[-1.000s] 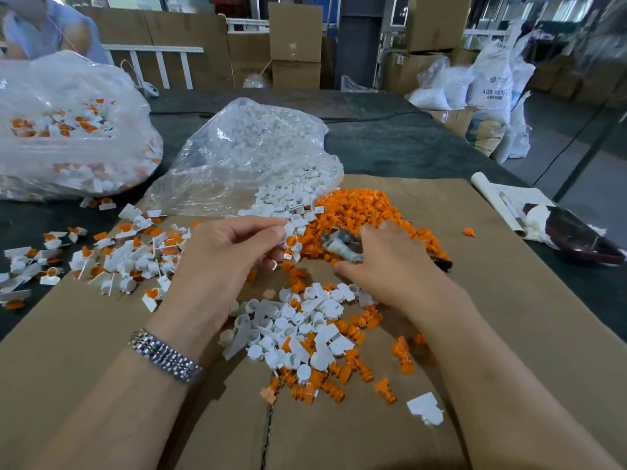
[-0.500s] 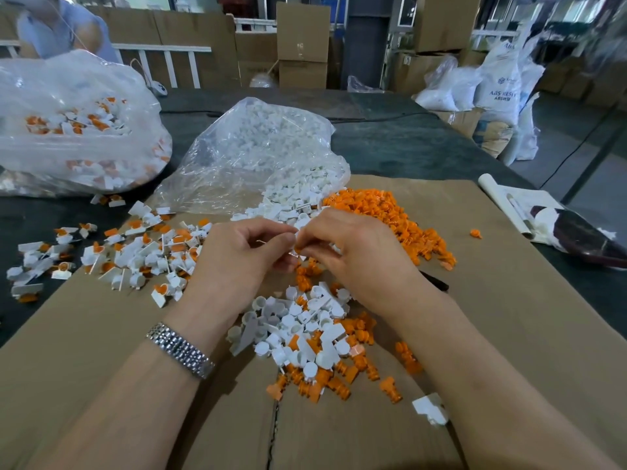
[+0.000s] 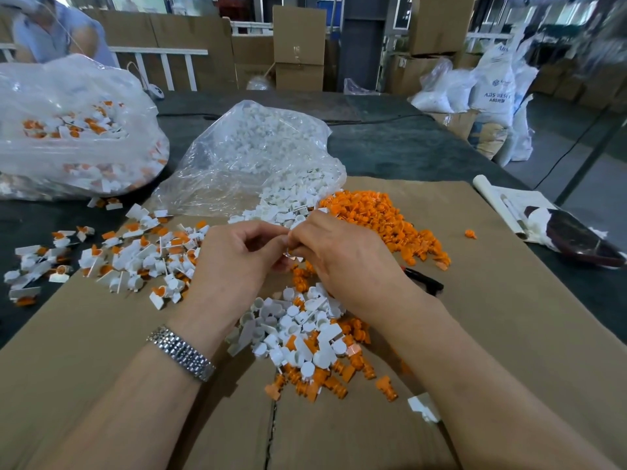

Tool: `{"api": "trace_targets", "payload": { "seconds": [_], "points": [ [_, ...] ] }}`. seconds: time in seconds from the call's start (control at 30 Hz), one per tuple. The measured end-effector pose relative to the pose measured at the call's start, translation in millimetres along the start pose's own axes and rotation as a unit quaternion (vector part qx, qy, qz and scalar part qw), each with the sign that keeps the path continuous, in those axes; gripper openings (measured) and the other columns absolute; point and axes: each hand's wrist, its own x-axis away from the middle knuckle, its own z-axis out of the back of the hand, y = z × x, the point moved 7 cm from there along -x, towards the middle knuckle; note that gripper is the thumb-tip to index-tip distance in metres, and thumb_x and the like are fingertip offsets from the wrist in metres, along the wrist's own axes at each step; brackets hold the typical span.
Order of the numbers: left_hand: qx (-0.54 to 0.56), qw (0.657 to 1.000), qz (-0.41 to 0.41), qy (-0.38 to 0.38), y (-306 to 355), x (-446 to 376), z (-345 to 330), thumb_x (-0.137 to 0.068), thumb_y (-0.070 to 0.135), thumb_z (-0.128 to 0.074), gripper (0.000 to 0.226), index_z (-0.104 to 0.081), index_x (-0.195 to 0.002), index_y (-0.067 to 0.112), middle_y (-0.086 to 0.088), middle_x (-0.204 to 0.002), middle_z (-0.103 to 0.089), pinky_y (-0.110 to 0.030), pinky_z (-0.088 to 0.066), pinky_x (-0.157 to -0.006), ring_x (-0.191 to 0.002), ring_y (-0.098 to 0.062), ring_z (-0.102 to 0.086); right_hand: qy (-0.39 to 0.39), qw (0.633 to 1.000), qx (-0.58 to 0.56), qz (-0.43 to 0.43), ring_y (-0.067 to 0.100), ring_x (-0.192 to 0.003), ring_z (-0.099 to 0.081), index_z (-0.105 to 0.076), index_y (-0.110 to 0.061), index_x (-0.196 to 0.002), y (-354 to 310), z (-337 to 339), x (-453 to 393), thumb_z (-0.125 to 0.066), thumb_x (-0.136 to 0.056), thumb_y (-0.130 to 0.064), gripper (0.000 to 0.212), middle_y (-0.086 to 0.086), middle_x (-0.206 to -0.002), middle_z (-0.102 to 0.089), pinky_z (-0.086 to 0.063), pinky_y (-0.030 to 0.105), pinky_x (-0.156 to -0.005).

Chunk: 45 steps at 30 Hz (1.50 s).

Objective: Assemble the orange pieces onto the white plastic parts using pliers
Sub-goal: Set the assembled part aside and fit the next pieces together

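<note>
Right hand (image 3: 342,256) having left orange pile (image 3: 383,218), now meeting left hand (image 3: 237,256); both grips pinching small piece (image 3: 292,254). Finished pile (image 3: 135,256) left of grip; loose heap (image 3: 305,334) below remaining; pliers (image 3: 424,281) lying unused.

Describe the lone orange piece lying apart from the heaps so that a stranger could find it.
Start at the brown cardboard sheet, then go right of the big orange heap. The lone orange piece lies on bare cardboard, with no other parts around it.

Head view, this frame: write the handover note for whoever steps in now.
Left hand and right hand meet above the cardboard sheet, both pinching one small white part.
Pliers lie idle behind the right wrist.
Done: assembled pieces scattered left.
Left: orange pile, white parts in the open bag, mixed heap near you.
</note>
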Motion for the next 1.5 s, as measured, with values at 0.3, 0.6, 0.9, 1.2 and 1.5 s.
{"api": "trace_targets", "payload": {
  "seconds": [0.3,0.6,0.9,1.2,1.5],
  "points": [
    [-0.037,0.999,-0.018,0.027,-2,-3,3,-0.094,0.017,-0.073,0.012,-0.079,-0.093,0.028,0.014,-0.074,-0.076,-0.012,-0.053,-0.064,-0.068,-0.004,-0.072,0.042,0.977,-0.184,-0.094,0.010,-0.090,-0.064,-0.068,-0.020,-0.114,26,-1,2,-0.066,-0.098,-0.020,0.016,-0.006,-0.099,-0.068,-0.056,0.035,-0.083],
    [-0.301,0.935,-0.033,0.184,-8,-10,41,-0.096,0.013,-0.065,0.021,-0.076,-0.113,0.018,0.004,-0.111,-0.058,-0.030,-0.045,-0.065,-0.085,-0.021,-0.061,-0.054,0.988,-0.045,-0.141,0.012,-0.104,-0.052,-0.072,-0.031,-0.105,52,-18,7,-0.065,-0.095,-0.042,0.017,-0.009,-0.104,-0.069,-0.045,0.036,-0.092],
    [-0.424,0.888,-0.175,-0.003,-6,-8,-11,-0.090,0.020,-0.075,0.032,-0.074,-0.122,0.024,0.004,-0.115,-0.067,-0.041,-0.039,-0.096,-0.107,-0.022,-0.051,-0.087,0.988,0.080,-0.097,0.022,-0.113,-0.046,-0.068,-0.031,-0.119,38,-35,-1,-0.055,-0.099,-0.050,0.031,-0.005,-0.110,-0.067,-0.036,0.042,-0.090],
    [-0.459,0.873,-0.161,-0.024,-12,-10,-20,-0.093,0.029,-0.070,0.017,-0.072,-0.109,0.028,0.006,-0.107,-0.067,-0.041,-0.036,-0.091,-0.103,-0.021,-0.056,-0.079,0.990,0.091,-0.079,0.025,-0.112,-0.049,-0.060,-0.025,-0.116,28,-42,-3,-0.053,-0.102,-0.033,0.018,-0.002,-0.109,-0.063,-0.036,0.043,-0.088],
    [-0.318,0.932,-0.172,0.026,4,-7,-8,-0.098,0.019,-0.067,0.019,-0.074,-0.115,0.018,0.003,-0.103,-0.066,-0.022,-0.047,-0.082,-0.086,-0.012,-0.062,-0.041,0.993,-0.027,-0.107,0.020,-0.093,-0.049,-0.050,-0.017,-0.107,32,-26,0,-0.048,-0.103,-0.027,0.011,-0.001,-0.099,-0.053,-0.044,0.044,-0.088]
  ]
}}
